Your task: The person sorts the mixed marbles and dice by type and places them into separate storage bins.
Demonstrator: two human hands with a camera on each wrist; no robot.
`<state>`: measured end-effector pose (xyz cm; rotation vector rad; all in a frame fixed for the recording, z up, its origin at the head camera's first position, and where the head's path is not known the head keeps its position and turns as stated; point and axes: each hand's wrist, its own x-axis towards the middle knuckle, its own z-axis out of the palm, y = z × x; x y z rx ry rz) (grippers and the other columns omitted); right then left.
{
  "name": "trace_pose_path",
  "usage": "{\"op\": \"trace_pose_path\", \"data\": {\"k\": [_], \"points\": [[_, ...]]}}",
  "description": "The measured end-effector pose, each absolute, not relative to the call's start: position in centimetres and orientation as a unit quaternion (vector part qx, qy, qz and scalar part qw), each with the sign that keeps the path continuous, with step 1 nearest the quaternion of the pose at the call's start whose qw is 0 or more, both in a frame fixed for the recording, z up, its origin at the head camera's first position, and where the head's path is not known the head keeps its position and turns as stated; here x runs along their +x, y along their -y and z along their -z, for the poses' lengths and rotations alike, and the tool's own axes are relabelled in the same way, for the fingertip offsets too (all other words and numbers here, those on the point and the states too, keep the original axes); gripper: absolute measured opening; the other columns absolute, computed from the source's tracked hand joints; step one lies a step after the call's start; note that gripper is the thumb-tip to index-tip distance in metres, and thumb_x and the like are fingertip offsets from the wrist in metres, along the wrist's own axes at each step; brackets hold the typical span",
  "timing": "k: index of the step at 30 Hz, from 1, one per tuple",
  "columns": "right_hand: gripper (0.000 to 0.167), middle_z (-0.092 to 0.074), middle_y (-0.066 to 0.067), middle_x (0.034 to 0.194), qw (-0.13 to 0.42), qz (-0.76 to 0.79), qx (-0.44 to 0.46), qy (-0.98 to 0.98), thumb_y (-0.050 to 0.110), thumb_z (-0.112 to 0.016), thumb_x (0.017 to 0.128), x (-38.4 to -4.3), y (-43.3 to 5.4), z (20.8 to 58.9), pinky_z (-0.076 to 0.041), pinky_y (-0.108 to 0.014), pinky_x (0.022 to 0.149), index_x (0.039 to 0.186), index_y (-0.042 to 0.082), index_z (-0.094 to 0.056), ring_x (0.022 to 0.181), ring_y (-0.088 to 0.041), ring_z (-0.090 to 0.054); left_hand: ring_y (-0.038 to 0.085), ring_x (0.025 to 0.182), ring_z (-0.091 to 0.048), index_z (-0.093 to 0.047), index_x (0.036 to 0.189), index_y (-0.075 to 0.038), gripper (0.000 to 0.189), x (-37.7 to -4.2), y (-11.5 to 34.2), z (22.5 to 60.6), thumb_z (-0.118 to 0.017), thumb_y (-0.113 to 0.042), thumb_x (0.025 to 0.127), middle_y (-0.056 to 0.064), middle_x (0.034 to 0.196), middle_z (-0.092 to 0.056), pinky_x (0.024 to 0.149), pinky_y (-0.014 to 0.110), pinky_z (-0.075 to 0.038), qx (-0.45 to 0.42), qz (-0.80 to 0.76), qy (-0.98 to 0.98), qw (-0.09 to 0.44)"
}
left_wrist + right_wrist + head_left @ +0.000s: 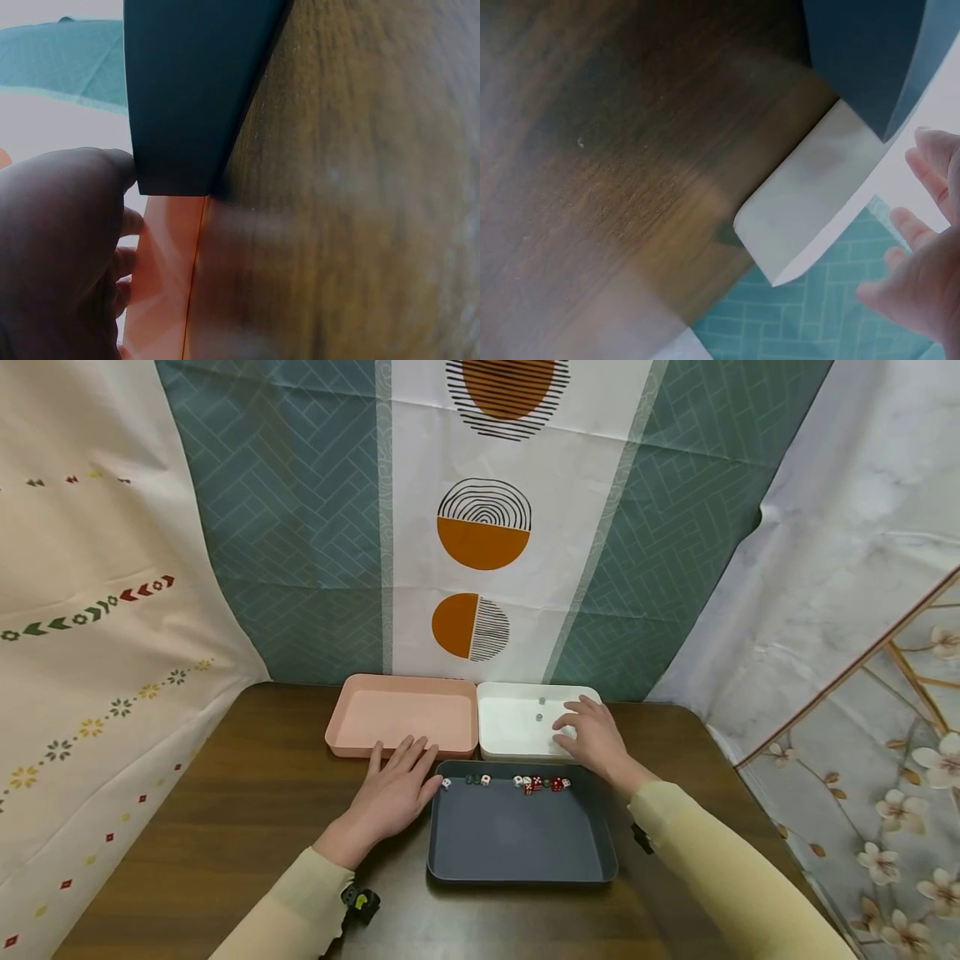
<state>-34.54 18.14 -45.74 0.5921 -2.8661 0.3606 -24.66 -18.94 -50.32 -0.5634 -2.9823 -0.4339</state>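
A seemingly indoor spot curtained with creased fabric; whether home or studio cannot be told. A dark-brown wood-grain tabletop [247, 802] meets a hanging teal-and-white cloth printed with orange-and-black circles [483, 547], flanked by a cream cloth with small coloured motifs [112, 652] and a pale marbled cloth with blossoms [840, 643].

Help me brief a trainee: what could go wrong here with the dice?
Picking up a red die could scatter its close neighbors in the dark gray tray. The left hand, near that tray's corner, could nudge it. The right hand at the white tray might brush the two gray-green dice inside.
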Motion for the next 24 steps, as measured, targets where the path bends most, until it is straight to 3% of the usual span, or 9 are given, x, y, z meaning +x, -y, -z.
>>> {"op": "trace_pose_path", "data": {"k": [14, 24], "points": [[0.021, -0.062, -0.023, 0.154, 0.095, -0.153, 0.25, 0.951, 0.022, -0.085, 0.099, -31.4, -16.8, 45.0, -0.023, -0.071, 0.128, 0.116, 0.01, -0.085, 0.158, -0.049, -0.038, 0.039, 0.167, -0.022, -0.044, 0.17, -0.011, 0.066, -24.6, 19.1, 50.2, -0.05, -0.049, 0.117, 0.015, 0.179, -0.033, 0.128, 0.076, -0.003, -0.184, 0.142, 0.972, 0.038], [0.031, -0.057, -0.024, 0.16, 0.084, -0.169, 0.279, 0.942, 0.021, -0.085, 0.099, -30.2, -15.8, 45.0, -0.02, -0.074, 0.128, 0.127, 0.008, -0.083, 0.16, -0.05, -0.034, 0.039, 0.167, -0.023, -0.044, 0.17, -0.01, 0.066, -24.6, 19.0, 50.3, -0.05, -0.048, 0.117, 0.016, 0.178, -0.033, 0.128, 0.076, -0.002, -0.187, 0.145, 0.971, 0.041]]}}
